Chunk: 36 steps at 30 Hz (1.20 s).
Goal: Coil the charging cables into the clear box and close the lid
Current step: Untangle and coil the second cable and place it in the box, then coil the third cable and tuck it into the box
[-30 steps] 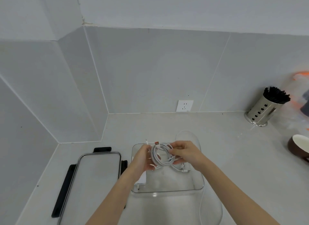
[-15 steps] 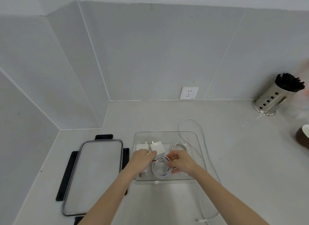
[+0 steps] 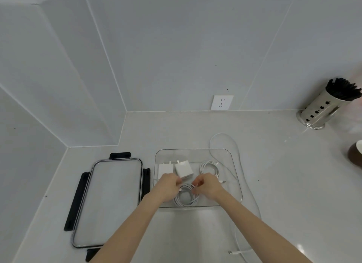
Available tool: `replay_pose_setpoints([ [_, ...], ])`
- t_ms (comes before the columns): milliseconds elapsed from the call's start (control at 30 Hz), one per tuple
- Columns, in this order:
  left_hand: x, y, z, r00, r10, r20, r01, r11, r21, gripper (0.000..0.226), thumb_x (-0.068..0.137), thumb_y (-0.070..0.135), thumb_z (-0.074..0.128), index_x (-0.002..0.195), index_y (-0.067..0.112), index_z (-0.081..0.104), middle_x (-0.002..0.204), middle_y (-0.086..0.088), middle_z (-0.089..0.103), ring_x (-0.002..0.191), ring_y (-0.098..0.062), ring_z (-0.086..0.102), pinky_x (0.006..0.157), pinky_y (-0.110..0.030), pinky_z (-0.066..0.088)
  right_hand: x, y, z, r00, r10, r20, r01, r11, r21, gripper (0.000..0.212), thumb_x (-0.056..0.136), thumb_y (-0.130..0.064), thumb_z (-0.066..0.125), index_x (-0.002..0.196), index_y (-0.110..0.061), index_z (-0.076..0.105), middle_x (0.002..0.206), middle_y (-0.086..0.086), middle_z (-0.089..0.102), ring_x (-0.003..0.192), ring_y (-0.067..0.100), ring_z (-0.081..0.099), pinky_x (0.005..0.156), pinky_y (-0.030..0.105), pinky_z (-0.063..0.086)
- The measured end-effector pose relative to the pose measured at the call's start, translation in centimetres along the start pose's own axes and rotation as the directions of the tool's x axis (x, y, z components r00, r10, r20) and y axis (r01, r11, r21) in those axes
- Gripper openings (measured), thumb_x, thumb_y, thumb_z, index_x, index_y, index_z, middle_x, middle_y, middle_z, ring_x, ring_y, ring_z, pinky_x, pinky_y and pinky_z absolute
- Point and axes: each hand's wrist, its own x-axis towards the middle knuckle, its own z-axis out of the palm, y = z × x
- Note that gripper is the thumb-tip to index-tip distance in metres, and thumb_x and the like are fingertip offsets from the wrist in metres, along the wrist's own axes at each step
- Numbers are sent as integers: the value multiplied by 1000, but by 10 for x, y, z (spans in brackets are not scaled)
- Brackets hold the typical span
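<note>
- While both forearms reach in from the near edge of the counter (image 3: 274, 174), the left hand (image 3: 168, 186) and the right hand (image 3: 207, 186) meet over the near half of the clear box (image 3: 236, 176).
- Each hand has its fingers curled and pinches the top of a coiled white cable (image 3: 185, 198), which lies on the box floor by the near wall.
- Two white charger plugs (image 3: 183, 169) sit side by side in the far left part of the box, just beyond the left hand.
- A smaller coiled cable (image 3: 208, 167) lies in the far right part of the box.
- A loose white cable (image 3: 238, 151) runs on the counter round the far right corner of the box and down its right side.
- The lid (image 3: 109, 204), clear with black latches, lies flat to the left of the box, apart from it.
- A steel holder of black sticks (image 3: 325, 106) stands near the wall at the right; a white wall socket (image 3: 222, 102) sits behind the box.
</note>
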Motion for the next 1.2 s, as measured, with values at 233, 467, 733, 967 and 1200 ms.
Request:
replay_pose_setpoints([
  [233,0,-4,5,995,64,-71,-53,987,151,27,88,10,47,101,6,70,107,-17,68,102,-31,61,84,-35,51,0,1,-2,1000,-3,18,3,1000,-16,12,80,-14,64,87,-5,70,71,8,66,58,13,55,66,24,50],
  [467,-6,15,6,992,78,-98,-43,947,318,33,89,26,51,119,16,59,124,-11,57,114,-29,54,87,-33,44,-24,-5,-49,994,-58,-90,80,959,271,13,89,-8,51,86,-12,62,68,1,62,54,11,57,47,16,43],
  [733,-21,78,34,900,380,-213,-342,919,196,41,91,20,49,131,17,43,132,-1,51,122,-19,46,96,-31,40,-52,69,-114,859,122,-498,35,955,295,12,85,-11,58,93,-6,66,73,3,64,63,16,61,61,25,46],
  [967,-34,125,97,834,540,-116,-525,840,137,25,91,15,46,110,7,59,108,-13,61,101,-27,56,90,-38,45,-60,125,-90,907,286,-308,-285,957,51,28,80,-29,65,98,-9,62,91,7,66,83,24,63,74,32,51],
  [1200,-27,108,148,856,418,306,-518,678,522,37,84,-3,44,119,2,53,126,-18,48,120,-34,41,90,-41,40,-70,138,-73,912,334,-239,-364,927,-92,27,78,-23,63,101,-9,58,102,9,62,93,26,61,76,32,48],
])
